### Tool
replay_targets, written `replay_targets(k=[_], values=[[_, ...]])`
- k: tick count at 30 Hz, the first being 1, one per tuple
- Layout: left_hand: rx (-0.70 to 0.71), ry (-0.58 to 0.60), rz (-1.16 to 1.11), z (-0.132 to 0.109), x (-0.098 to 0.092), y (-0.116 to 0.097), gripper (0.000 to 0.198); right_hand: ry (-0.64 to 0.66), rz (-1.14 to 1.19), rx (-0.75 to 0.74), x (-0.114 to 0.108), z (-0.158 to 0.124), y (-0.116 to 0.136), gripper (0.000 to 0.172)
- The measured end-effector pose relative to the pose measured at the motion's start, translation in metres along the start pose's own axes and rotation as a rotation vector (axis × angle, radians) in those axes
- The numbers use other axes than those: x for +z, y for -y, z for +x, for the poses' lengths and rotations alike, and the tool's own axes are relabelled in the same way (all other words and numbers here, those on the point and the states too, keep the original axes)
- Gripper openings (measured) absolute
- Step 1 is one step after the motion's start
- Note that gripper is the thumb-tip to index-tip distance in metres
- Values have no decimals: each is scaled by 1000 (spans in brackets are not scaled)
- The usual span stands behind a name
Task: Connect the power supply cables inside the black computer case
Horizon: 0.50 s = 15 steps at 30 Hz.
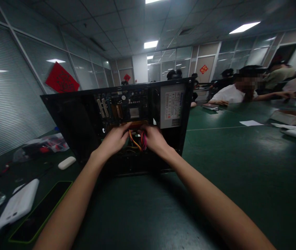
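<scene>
An open black computer case [85, 91] stands before me on the green table, its inside facing me. Inside it are a motherboard [134, 100] and, at the upper right, a silver power supply [172, 107] with a label. Both my hands reach into the middle of the case. My left hand [116, 137] has its fingers curled in below the motherboard; what they pinch is hidden. Beside it, my right hand [154, 137] is closed at a bundle of coloured cables [143, 140], which hangs down between the two hands. An orange-brown strip [137, 124] lies just above my fingertips.
Left on the table [231, 166] are a white earbud case [66, 163], a green-edged phone [42, 211], a white power bank [19, 203] and plastic bags [46, 146]. At the right lie a paper [251, 123] and a cardboard box [294, 117]. Other people [238, 92] sit beyond.
</scene>
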<state>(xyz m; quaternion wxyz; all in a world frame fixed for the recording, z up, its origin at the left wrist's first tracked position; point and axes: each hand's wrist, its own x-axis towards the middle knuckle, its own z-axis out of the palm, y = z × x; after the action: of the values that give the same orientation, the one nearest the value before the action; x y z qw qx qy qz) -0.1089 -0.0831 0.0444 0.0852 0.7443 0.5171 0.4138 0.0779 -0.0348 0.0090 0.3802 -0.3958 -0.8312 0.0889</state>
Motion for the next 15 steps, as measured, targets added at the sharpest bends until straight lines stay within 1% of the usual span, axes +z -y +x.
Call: replay_targets(k=[3, 6, 7, 9, 11, 13, 15], values=[[49, 19, 131, 1, 1, 6, 49, 27, 128, 116, 5, 5, -11, 25], [85, 20, 274, 2, 3, 8, 53, 21, 180, 128, 8, 11, -18, 23], [84, 3, 309, 3, 3, 8, 53, 20, 174, 123, 9, 13, -19, 22], [65, -70, 334, 5, 1, 7, 52, 33, 110, 104, 8, 17, -20, 22], [44, -182, 278, 7, -6, 5, 46, 44, -19, 74, 6, 19, -20, 24], [12, -293, 209, 9, -18, 6, 38, 45, -168, 47, 4, 19, -20, 29], [-30, -374, 200, 9, -32, 11, 33, 46, -282, 20, 1, 18, -18, 32]])
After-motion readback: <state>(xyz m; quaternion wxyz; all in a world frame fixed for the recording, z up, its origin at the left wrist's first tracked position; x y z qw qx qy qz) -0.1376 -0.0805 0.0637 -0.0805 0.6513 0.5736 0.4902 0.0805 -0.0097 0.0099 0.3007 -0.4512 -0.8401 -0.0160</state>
